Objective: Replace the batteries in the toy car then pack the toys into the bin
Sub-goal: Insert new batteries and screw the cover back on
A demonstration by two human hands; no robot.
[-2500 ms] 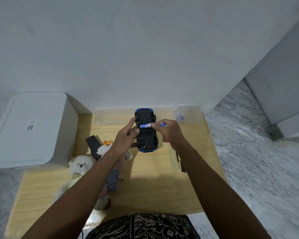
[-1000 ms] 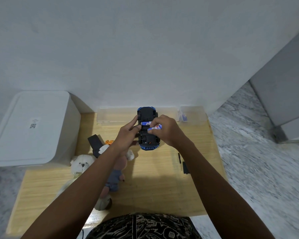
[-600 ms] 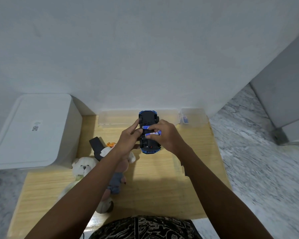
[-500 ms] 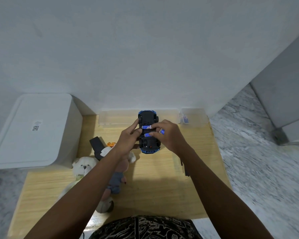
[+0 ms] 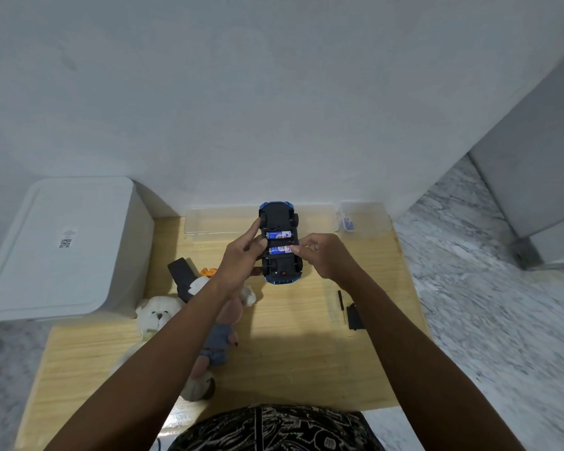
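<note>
Since the earlier frame, the second battery [image 5: 280,249] has been brought down into the bay beside the first battery [image 5: 278,235]. Left to right: white lidded bin [image 5: 62,249], plush toys [image 5: 158,315], left hand [image 5: 241,258] gripping the upturned toy car [image 5: 280,244] by its side, right hand [image 5: 319,255] with fingertips pinching the nearer battery's end. Step judged: seating batteries. Next called for: the battery cover [image 5: 355,317], lying on the table [image 5: 290,353] to the right, refitted.

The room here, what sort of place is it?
Probably a room in a home: a low wooden table against a plain white wall, a marble floor, and soft toys beside a toy car.
</note>
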